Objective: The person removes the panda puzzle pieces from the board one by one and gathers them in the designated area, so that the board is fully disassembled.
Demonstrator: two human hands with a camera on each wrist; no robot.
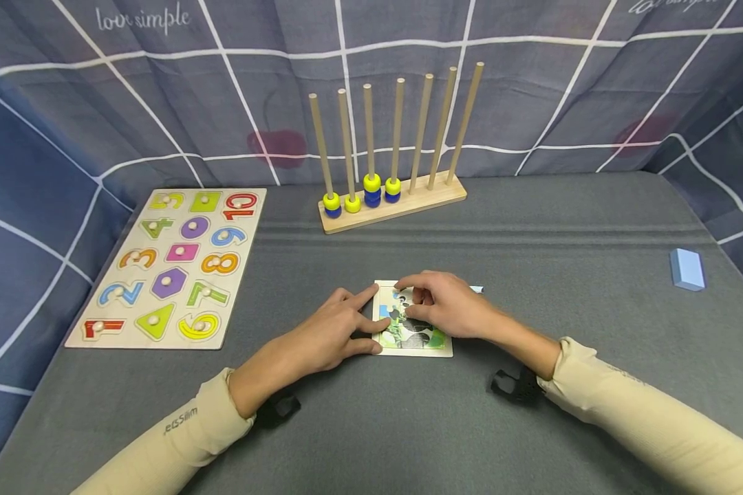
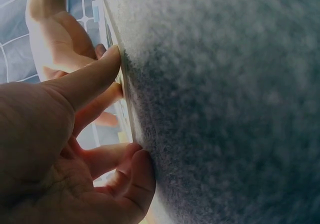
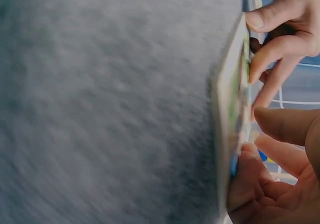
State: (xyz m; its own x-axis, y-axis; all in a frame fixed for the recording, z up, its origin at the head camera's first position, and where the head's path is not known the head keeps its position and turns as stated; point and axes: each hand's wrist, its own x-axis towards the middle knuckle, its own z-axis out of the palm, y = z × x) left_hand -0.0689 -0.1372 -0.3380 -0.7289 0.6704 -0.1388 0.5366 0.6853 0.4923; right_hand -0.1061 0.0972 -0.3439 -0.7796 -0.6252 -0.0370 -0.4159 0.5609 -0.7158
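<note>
A small jigsaw puzzle (image 1: 413,338) with a green, black and white picture lies flat in its pale-rimmed tray (image 1: 430,353). My left hand (image 1: 325,333) reaches in from the left, with thumb and index finger at the tray's left edge and another fingertip on the picture. Over the upper part of the puzzle is my right hand (image 1: 448,306). Its thumb and index finger are spread apart at the pieces, the other fingers tucked beneath. In the right wrist view, the right hand's fingertips (image 3: 247,151) meet the puzzle surface. Part of the picture is hidden under this hand.
A number-and-shape peg board (image 1: 161,275) lies at the left. Behind the puzzle stands a wooden rack (image 1: 402,207) of tall pegs with yellow and blue rings. A light blue block (image 1: 687,269) sits far right. Something pale blue (image 1: 477,289) peeks out behind the right hand.
</note>
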